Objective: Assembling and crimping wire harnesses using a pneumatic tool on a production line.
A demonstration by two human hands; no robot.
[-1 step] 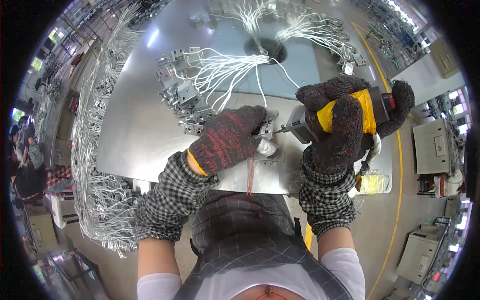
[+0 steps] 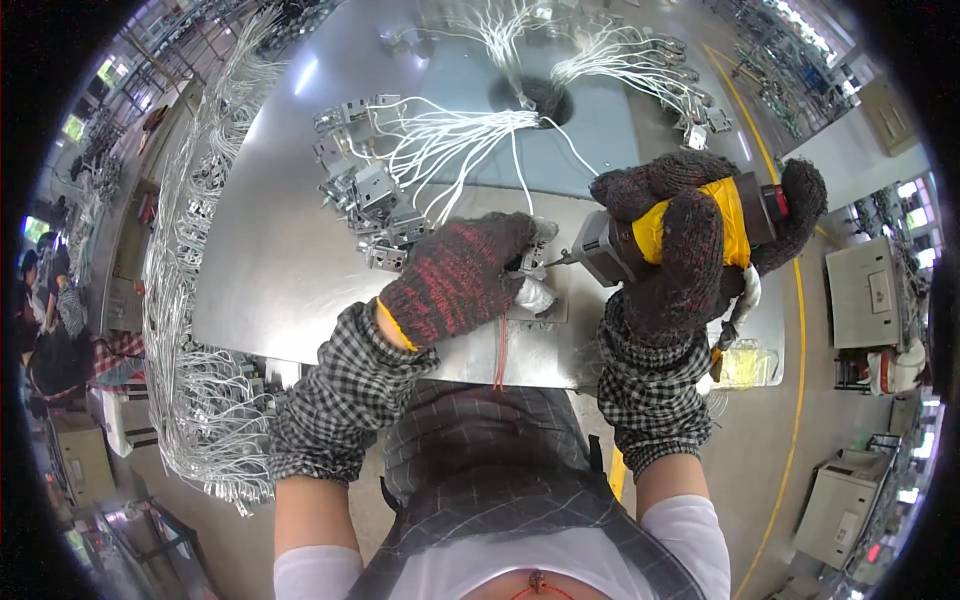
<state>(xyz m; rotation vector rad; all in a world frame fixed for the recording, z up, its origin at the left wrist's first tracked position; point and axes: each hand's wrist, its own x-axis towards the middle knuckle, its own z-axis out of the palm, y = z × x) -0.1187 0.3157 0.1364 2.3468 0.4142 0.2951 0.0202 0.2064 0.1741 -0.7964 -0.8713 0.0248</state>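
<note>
- Nothing has shifted since the earlier frame; left gloved hand [image 2: 455,280] presses a small metal bracket [image 2: 532,262] onto the steel tabletop [image 2: 270,270];
- right gloved hand [image 2: 690,250] clamps the yellow-wrapped power screwdriver [image 2: 680,232], its bit touching the bracket.

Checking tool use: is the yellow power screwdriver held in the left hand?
No, the right hand grips the yellow power screwdriver, while the left hand presses on a small metal part.
</note>
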